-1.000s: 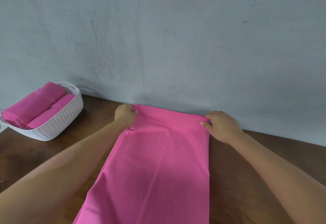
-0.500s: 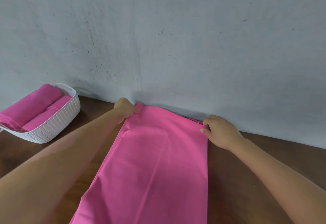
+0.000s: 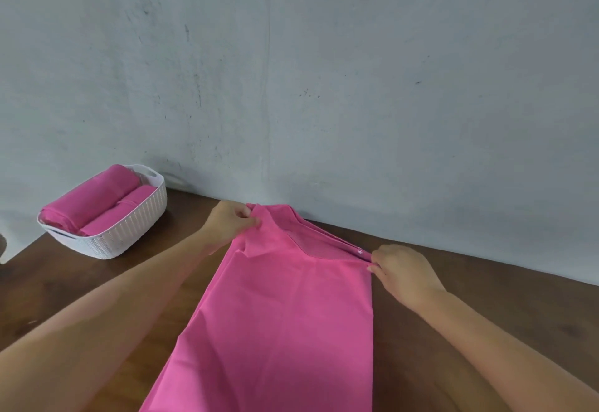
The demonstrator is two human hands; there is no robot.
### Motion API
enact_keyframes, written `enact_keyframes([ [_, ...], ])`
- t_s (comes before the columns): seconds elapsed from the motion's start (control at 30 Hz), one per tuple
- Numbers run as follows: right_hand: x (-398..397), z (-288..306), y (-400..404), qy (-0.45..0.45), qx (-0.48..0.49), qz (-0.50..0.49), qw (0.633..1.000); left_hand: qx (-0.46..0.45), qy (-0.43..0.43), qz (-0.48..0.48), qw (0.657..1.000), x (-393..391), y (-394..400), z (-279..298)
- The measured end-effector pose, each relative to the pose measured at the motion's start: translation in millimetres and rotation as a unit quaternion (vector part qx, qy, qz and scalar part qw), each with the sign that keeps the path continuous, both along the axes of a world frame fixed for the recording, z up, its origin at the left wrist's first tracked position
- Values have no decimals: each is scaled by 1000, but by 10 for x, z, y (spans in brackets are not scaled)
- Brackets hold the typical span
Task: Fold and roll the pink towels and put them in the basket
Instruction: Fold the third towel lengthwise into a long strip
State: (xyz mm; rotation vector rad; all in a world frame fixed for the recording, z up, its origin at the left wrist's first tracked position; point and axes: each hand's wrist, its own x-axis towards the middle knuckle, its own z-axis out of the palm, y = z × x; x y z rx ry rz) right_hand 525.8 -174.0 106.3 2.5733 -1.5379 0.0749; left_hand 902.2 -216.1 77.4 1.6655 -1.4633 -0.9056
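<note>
The left hand [image 3: 231, 222] pinches the far left corner of the pink towel [image 3: 285, 324], thumb and fingers curled round the cloth and lifting it a little off the table [image 3: 486, 308]. The right hand [image 3: 403, 270] pinches the far right corner of the same towel, fingertips closed on the edge, low against the table. Between the two hands the far end of the towel is turned up and over, so a short flap with a slanted crease lies on the layer below. The rest of the towel lies flat, a long strip running from the wall [image 3: 324, 87] toward the person and off the bottom edge. To the left of the towel, well apart from it, stands a white basket [image 3: 129, 230] near the wall. Two rolled pink towels [image 3: 107, 201] lie in it side by side.
</note>
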Motion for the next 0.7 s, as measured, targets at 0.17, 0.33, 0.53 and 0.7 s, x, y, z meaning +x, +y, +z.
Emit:
enact_keyframes([
  [0.17,-52,87,286,-11,-96,35,995,-69,-21,6,997,172,462,290],
  [0.33,-117,230,498,-31,-130,43,990,-123,-56,-16,991,203,982,671],
  [0.53,-105,290,1131,9,-149,48,988,-168,-80,-35,982,221,1782,806],
  [0.7,-64,348,1981,18,-150,-9,989,-198,-80,-66,975,200,2611,809],
])
